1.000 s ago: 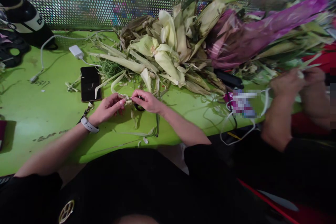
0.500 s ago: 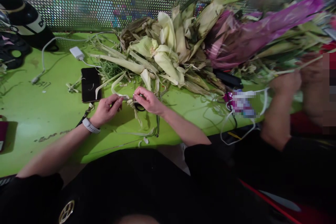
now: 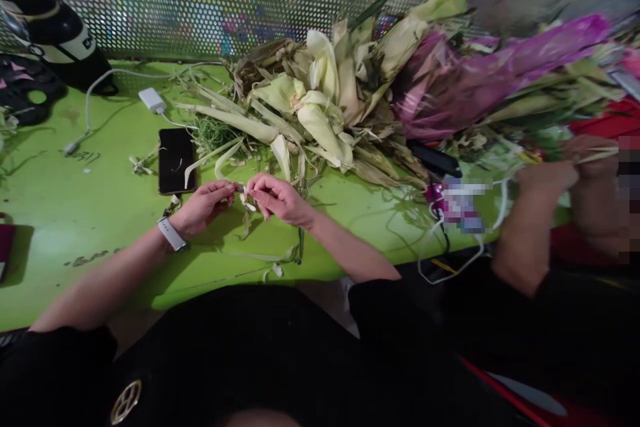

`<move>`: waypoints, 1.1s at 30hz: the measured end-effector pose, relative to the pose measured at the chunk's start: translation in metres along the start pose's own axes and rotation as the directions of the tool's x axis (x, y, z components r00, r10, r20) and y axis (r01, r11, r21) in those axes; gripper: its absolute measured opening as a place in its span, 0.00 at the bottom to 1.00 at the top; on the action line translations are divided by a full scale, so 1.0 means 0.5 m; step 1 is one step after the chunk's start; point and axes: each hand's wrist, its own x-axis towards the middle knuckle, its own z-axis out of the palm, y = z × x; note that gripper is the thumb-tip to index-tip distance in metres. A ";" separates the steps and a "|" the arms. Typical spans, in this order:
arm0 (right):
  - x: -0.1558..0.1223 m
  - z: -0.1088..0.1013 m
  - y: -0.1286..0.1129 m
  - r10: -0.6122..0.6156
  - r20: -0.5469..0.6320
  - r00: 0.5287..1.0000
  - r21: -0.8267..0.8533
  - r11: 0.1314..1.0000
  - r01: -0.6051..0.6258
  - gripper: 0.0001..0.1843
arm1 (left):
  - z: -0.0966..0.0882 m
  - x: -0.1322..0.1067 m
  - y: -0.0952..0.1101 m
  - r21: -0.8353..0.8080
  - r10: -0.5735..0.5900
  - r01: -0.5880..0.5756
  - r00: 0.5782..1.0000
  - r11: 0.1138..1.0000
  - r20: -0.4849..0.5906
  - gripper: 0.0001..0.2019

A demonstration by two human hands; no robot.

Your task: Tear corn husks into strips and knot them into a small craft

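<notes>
Hands (image 3: 206,205) (image 3: 281,201) on husk strip (image 3: 247,202) (pale, fibrous)

Item: black bottle (image 3: 33,17), upper left; its white band (image 3: 67,50) bore a capital E, the next letter unclear to me. Item: green tabletop (image 3: 45,213); a dark handwritten mark (image 3: 85,156) beside the white cable (image 3: 87,110), digit-like, which I could not decipher; a longer scrawl (image 3: 89,258) nearer me, illegible. Item: my black shirt (image 3: 225,347); round gold-coloured emblem (image 3: 126,402), its strokes resembling an H.
</notes>
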 end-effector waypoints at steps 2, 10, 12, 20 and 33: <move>0.000 0.007 -0.006 0.052 0.069 0.996 0.107 0.993 -0.059 0.16 | 0.004 -0.004 0.003 -0.128 -0.053 0.059 0.997 0.990 0.048 0.09; -0.003 0.010 -0.040 0.111 0.107 0.988 0.090 0.989 -0.121 0.17 | 0.024 -0.026 0.017 -0.149 -0.009 0.052 0.960 0.987 0.278 0.17; -0.005 0.007 -0.046 0.098 0.103 0.990 -0.011 0.995 -0.097 0.17 | 0.025 -0.028 0.019 -0.073 0.000 0.023 0.954 0.997 0.299 0.19; -0.004 -0.006 -0.036 0.169 0.130 0.977 -0.169 0.975 -0.146 0.20 | 0.017 -0.024 0.015 0.008 -0.015 0.014 0.973 1.000 0.232 0.17; 0.028 0.024 -0.014 0.240 -0.114 0.964 0.558 0.818 -0.138 0.17 | 0.007 -0.013 0.004 0.242 0.227 -0.284 0.944 0.928 0.238 0.15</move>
